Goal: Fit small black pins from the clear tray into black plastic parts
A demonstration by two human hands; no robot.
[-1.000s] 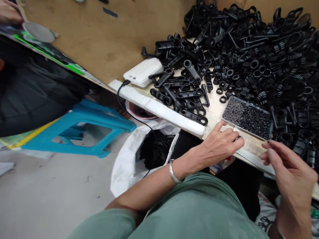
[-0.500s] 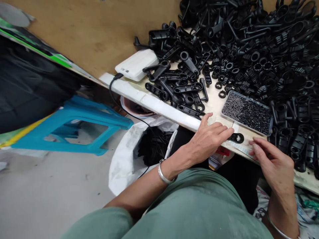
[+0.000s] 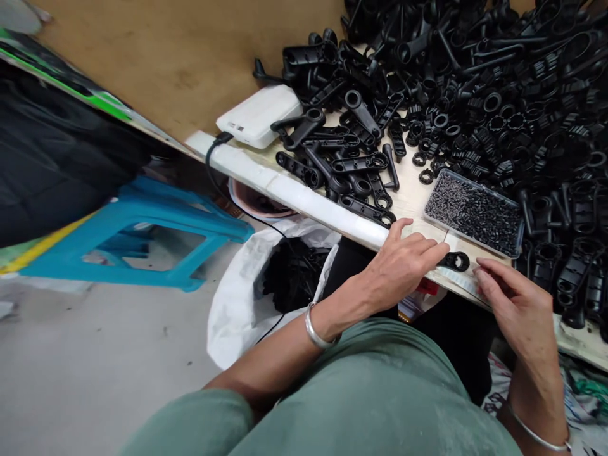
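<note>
My left hand [image 3: 406,263] lies over a small black plastic arm [image 3: 449,260] at the bench edge. Its fingers are bent and close on that part, and the ring-shaped end sticks out past the fingertips. A little to the right is my right hand [image 3: 517,307], thumb and index finger pressed together near the ring end. Whatever is between those fingertips is too small to make out. Just behind both hands stands a clear plastic box [image 3: 475,215] full of tiny dark metal pieces, probably screws. A pale ruled strip [image 3: 458,278] runs along the edge below the part.
Heaped black plastic parts [image 3: 513,120] cover the back and right of the bench. More black arms [image 3: 358,164] lie to the left, beside a white power bank [image 3: 261,117] with a black cable. Below are a white sack [image 3: 228,316] of dark parts and a blue stool [image 3: 156,221].
The view has shifted slightly. My right thumb and index finger have moved a little closer to the black plastic arm; my left hand keeps its place on it.
</note>
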